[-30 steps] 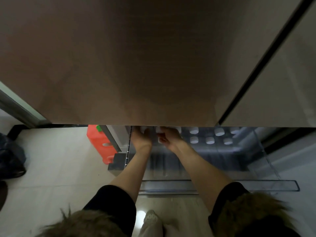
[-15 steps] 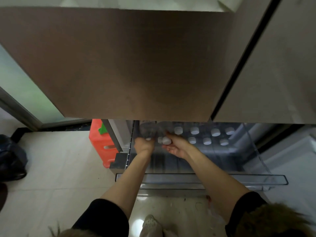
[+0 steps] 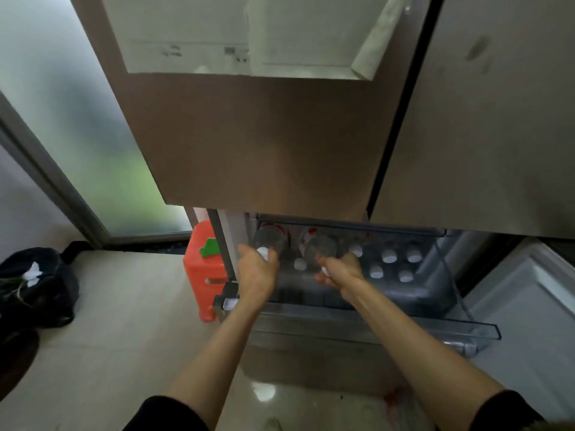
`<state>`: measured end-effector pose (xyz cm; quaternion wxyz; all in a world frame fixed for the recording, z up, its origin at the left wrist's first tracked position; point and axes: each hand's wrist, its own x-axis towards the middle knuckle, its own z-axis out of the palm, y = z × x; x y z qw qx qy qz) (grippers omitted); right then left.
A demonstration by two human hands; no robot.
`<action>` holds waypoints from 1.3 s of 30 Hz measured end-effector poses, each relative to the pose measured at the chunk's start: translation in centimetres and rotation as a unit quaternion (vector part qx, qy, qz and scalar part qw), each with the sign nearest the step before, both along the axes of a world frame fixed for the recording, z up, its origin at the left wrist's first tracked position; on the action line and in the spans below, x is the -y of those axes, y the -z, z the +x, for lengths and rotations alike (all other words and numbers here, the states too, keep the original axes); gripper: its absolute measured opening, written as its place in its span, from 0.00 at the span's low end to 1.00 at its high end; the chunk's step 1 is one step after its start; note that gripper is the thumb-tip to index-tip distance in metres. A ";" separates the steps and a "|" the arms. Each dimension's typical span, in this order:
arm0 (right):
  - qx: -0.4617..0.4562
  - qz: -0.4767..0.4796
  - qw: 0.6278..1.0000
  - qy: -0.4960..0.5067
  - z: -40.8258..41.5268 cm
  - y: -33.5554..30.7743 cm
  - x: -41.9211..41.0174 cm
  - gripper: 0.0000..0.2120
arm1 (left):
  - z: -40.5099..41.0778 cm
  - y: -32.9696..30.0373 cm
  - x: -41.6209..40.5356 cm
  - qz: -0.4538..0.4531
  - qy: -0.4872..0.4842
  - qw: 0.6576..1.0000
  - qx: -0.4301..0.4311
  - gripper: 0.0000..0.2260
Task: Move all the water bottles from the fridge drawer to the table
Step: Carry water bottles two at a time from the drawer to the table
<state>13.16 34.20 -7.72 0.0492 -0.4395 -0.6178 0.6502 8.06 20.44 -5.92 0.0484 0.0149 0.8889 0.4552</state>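
Observation:
The clear fridge drawer (image 3: pixel 373 321) is pulled out below the fridge doors. My left hand (image 3: pixel 256 272) grips a clear water bottle (image 3: pixel 270 239) by its white-capped neck, lifted above the drawer's left end. My right hand (image 3: pixel 340 270) holds a second bottle (image 3: pixel 320 246) the same way, just right of the first. Both bottles have red labels at their far ends. Several more bottles stand in the drawer, showing only white caps (image 3: pixel 389 256), and one cap (image 3: pixel 299 264) sits between my hands.
The closed brown fridge doors (image 3: pixel 264 144) hang over the drawer's back. An orange plastic stool (image 3: pixel 203 272) stands against the fridge's left side. A dark bag (image 3: pixel 34 284) lies on the tiled floor at far left. A frosted glass door is behind it.
Both hands have risen out of the drawer, each with a bottle in it. My head has tilted up and back, showing more of the fridge doors.

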 end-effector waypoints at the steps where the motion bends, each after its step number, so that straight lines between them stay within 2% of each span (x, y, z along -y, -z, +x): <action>1: -0.007 0.011 1.000 0.007 0.5 -0.2 -0.2 0.24 | 0.1 -0.3 0.3 0.005 -0.009 1.000 -0.015 0.17; 3: -0.026 0.030 0.999 0.025 1.5 -0.9 -0.3 0.24 | -0.4 -0.8 1.0 -0.023 -0.028 0.998 -0.043 0.16; 5: -0.027 0.088 0.995 0.037 2.9 -1.9 -0.2 0.22 | -0.5 -1.4 2.0 -0.052 -0.036 0.997 -0.054 0.18; 11: 0.029 0.250 0.968 0.003 4.4 -3.7 0.2 0.20 | 0.1 -1.9 3.3 -0.063 -0.003 0.997 -0.045 0.18; 14: 0.051 0.323 0.945 -0.013 3.9 -4.2 0.8 0.22 | 0.0 -1.3 3.5 -0.063 0.016 0.996 -0.054 0.17; 18: 0.042 0.381 0.923 -0.038 3.1 -4.5 1.6 0.22 | -0.5 -1.1 3.2 -0.145 0.037 0.984 -0.097 0.18; 23: 0.044 0.395 0.917 -0.043 2.2 -3.8 2.9 0.24 | -1.8 -1.1 1.9 -0.154 0.079 0.979 -0.111 0.21; 26: 0.033 0.374 0.926 -0.050 1.7 -3.8 2.8 0.24 | -2.6 -0.5 2.2 -0.105 0.109 0.985 -0.086 0.18; 28: 0.010 0.375 0.923 -0.088 1.6 -3.2 2.5 0.23 | -2.9 0.3 2.6 -0.064 0.154 0.984 -0.067 0.18; 31: -0.028 0.378 0.913 -0.151 2.1 -2.0 1.5 0.20 | -3.6 1.5 3.1 -0.042 0.182 0.981 -0.053 0.27; 35: 0.000 0.340 0.919 -0.198 2.8 -1.4 -0.7 0.25 | -3.8 2.0 3.6 0.041 0.236 0.971 0.023 0.28; 39: -0.010 0.304 0.909 -0.286 3.1 -0.9 -1.0 0.29 | -3.9 2.7 3.4 0.037 0.241 0.969 0.033 0.31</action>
